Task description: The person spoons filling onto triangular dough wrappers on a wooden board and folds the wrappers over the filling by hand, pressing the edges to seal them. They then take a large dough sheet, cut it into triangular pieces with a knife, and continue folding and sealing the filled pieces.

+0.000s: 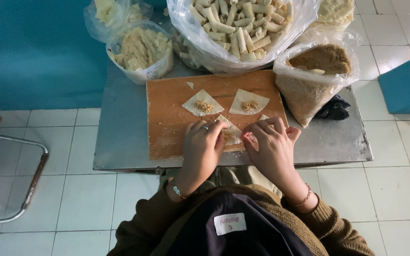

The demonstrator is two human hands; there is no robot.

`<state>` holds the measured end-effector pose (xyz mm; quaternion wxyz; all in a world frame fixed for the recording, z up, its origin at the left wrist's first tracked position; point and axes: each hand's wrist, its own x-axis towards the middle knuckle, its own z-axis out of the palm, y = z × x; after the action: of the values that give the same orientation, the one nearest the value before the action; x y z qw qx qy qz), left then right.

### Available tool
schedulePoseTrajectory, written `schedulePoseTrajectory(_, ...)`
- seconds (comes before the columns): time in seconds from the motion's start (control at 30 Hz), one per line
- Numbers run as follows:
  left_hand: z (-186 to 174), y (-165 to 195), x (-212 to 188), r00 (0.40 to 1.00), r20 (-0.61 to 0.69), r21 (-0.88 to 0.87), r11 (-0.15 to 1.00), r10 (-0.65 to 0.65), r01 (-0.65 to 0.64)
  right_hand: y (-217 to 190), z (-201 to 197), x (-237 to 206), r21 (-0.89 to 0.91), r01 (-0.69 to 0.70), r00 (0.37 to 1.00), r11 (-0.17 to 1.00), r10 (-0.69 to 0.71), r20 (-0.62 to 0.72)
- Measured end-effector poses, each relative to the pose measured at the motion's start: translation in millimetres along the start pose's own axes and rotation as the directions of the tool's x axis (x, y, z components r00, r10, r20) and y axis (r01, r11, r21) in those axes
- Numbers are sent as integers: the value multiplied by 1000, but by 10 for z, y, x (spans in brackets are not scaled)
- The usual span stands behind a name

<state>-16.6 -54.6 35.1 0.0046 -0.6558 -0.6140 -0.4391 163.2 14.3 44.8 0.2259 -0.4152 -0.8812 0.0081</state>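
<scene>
two hands (pixel 202 144) (pixel 270 142) folding one wrapper (pixel 232 133); two filled wrappers (pixel 203 103) (pixel 248 102) beyond.

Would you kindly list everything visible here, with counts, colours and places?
Wooden board: one, orange-brown, on the table.
Metal table: one, grey, on white tiles.
Filled pastry wedges: two, pale, upper part of the board.
Pastry piece being folded: one, pale, between both hands.
Bag of rolled pastries: one, clear, behind the board.
Bag of brown filling: one, right of the board.
Tub of pale mixture: one, behind the board, left.
Left hand: on the pastry.
Right hand: fingers on the pastry.
</scene>
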Motion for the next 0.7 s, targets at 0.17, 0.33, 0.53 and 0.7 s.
schedulePoseTrajectory(0.17, 2, 12, -5, 997, 71, -98, 995, 2, 5, -6, -77, -5, -10, 7, 999, 1000, -8, -46)
schedulePoseTrajectory(0.33, -16, -32, -55, 993, 112, -115, 993, 31, -18, -33, -79, 23, 22, 3, 1000, 1000, -2, -22)
schedulePoseTrajectory(0.53, -35, -65, -60, 987, 154, -135, 990, 52, -31, -52, -39, 34, 84, -5, 1000, 996, 6, -17)
schedulePoseTrajectory(0.7, -70, -51, -57, 989, 142, -122, 992, 50, -33, -68, 6, 57, 228, 7, 999, 974, 2, -38)
